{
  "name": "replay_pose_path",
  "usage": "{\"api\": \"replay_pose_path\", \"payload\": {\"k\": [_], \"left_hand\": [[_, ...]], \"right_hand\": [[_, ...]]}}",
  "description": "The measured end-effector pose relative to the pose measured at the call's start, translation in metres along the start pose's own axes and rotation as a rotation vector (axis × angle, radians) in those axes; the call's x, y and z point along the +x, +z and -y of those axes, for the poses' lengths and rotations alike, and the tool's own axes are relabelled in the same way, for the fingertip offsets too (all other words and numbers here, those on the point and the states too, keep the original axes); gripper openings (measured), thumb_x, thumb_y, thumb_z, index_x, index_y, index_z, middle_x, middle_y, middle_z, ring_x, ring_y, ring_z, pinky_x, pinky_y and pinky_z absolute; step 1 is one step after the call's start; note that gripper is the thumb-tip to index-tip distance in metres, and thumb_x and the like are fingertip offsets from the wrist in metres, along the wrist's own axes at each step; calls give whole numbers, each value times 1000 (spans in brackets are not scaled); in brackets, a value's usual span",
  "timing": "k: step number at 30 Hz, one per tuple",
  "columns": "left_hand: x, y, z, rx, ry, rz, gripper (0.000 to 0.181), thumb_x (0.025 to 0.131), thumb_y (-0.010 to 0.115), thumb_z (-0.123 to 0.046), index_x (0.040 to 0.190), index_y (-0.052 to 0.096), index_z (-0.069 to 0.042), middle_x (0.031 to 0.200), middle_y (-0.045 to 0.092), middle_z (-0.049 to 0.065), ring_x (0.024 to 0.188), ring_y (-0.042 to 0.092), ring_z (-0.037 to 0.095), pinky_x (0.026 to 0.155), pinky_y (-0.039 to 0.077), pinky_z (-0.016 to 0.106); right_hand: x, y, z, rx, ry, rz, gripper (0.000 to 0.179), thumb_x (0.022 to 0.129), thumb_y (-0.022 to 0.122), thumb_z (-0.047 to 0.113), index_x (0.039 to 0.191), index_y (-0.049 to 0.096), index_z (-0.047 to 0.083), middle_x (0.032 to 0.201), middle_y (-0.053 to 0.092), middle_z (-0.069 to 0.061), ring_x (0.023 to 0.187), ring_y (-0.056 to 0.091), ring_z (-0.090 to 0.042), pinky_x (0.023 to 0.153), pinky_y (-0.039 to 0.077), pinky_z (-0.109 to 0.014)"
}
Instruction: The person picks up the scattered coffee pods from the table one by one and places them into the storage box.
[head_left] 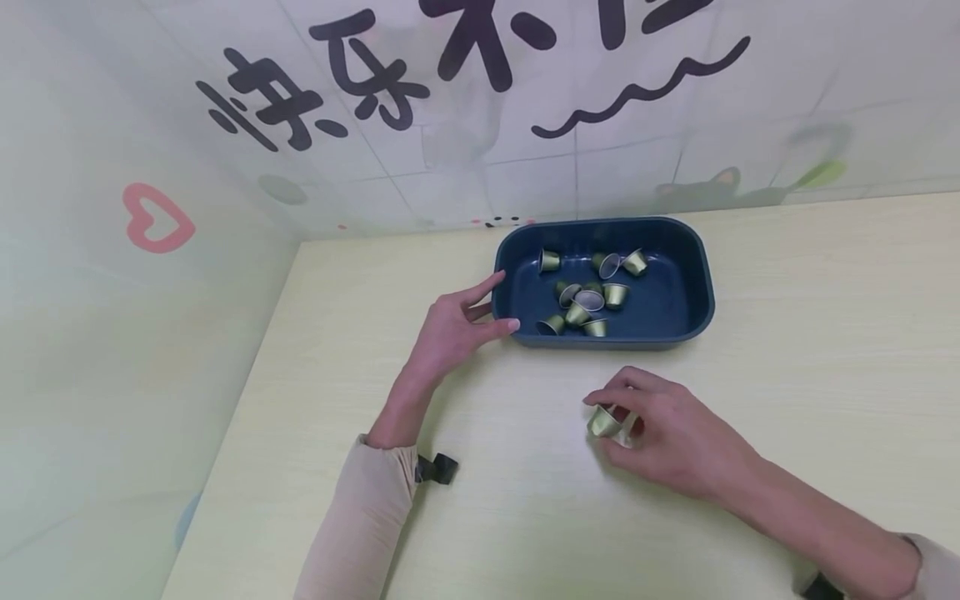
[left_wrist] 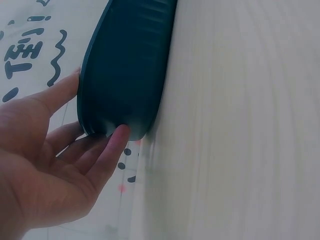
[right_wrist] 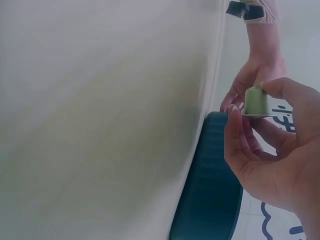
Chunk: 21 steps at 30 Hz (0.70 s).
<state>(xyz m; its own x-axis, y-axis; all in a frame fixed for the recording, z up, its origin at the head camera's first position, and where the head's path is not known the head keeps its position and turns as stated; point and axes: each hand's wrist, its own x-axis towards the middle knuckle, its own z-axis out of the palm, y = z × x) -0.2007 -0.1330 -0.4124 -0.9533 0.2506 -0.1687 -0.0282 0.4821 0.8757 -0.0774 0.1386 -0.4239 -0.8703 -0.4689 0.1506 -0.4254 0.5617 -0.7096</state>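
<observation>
In the head view, a dark blue rectangular bin (head_left: 677,329) holds several green-gold coffee capsules (head_left: 616,295), lying at mixed angles, mostly left of its middle. At the bin's left end, my left hand (head_left: 457,329) rests its spread, fairly straight fingers against the wall, thumb at the near corner. The left wrist view shows those fingertips touching the bin (left_wrist: 125,65). My right hand (head_left: 675,433) pinches one coffee capsule (head_left: 603,422) between thumb and fingers, in front of the bin. Seen in the right wrist view, this capsule (right_wrist: 256,101) has its rimmed lid against a fingertip.
The bin stands on a pale wood-grain table (head_left: 825,333), near its back edge. Behind rises a white wall (head_left: 510,179) with dark lettering, and another wall (head_left: 97,333) with a pink heart borders the left side. A black strap piece (head_left: 442,469) sits at the left cuff.
</observation>
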Motion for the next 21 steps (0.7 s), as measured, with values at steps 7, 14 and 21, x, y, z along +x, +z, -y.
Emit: {"api": "replay_pose_path", "payload": {"k": [7,14,21], "left_hand": [[0,0,0,-3,5,2,68,84,82,-25,145,53,-30,153,44,6,127,56,20,75,50,27],[0,0,-1,-5,-1,5,68,84,82,-24,145,52,-29,153,43,7,127,56,20,76,51,27],[1,-1,0,-5,-5,5,68,84,82,-24,145,52,-30,153,44,7,126,57,20,75,51,26]], "right_hand": [[3,-9,2,3,-37,-56,43,77,83,8,118,73,10,100,59,12,76,62,4,67,55,-20],[5,-15,4,3,-34,-77,44,77,84,7,120,73,10,101,60,11,74,62,3,64,55,-22],[7,-20,2,-5,-60,-124,40,77,83,8,116,74,11,99,61,13,72,62,0,60,54,-23]]}}
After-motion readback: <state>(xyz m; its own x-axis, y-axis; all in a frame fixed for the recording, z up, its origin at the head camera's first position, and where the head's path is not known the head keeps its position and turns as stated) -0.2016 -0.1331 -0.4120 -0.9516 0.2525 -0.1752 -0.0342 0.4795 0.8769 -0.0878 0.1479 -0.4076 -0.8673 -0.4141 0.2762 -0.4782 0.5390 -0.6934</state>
